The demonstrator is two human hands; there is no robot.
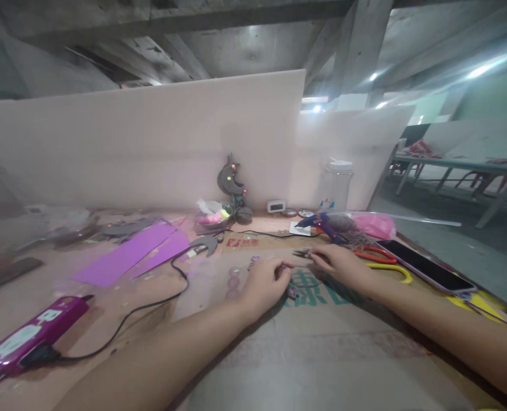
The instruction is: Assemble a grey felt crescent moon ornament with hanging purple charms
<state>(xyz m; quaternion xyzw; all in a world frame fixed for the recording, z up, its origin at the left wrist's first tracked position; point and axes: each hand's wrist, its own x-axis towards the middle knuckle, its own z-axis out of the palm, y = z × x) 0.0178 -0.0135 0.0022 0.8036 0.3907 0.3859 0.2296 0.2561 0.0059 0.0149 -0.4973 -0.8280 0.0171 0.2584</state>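
On the printed cardboard sheet (343, 348), my left hand (265, 285) is closed, thumb and index finger brought together. What it pinches is too small to make out. A small purple-and-dark trinket (292, 292) sits just under its fingertips, and a pink heart-shaped piece (254, 261) lies behind it. Pale pink round shapes (233, 279) show on its left. My right hand (331, 261) is closed on a small dark tool with pointed jaws (301, 253), whose tips point left, above the sheet and apart from the left hand.
Right of the sheet lie red-handled scissors (375, 255), a yellow handle (397, 273) and a phone (425, 265). A blue glue gun (322, 224) lies behind. At left are purple sheets (123, 254) and a magenta power bar (39, 331) with a black cord (144, 308). A moon-shaped ornament (231, 180) stands at the back.
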